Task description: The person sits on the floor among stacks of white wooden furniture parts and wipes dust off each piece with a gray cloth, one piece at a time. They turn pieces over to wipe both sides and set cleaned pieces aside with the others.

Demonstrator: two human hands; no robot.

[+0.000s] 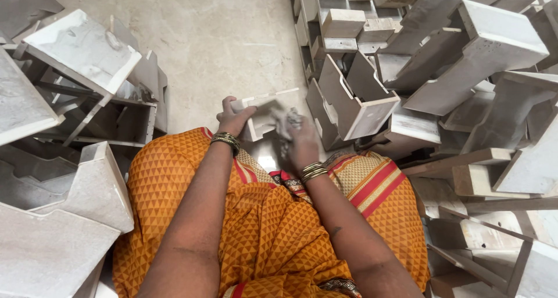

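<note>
Gripped at its near left corner by the left hand point(233, 121), a small pale stone box piece point(264, 115) is held just above the knees, over the floor point(215, 48). Fingers are curled over its edge. A grey rag point(286, 123) is pressed against the piece's inside by the right hand point(303, 147), fingers closed around the cloth. Both forearms are extended forward, bangles point(225, 140) at the wrists. Much of the piece is hidden behind rag and hands. Similar stacked stone pieces point(442, 71) are cut off at both frame edges.

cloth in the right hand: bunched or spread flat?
Bunched. The grey cloth is crumpled in the right hand and pressed against the small white stone piece that the left hand holds.
</note>
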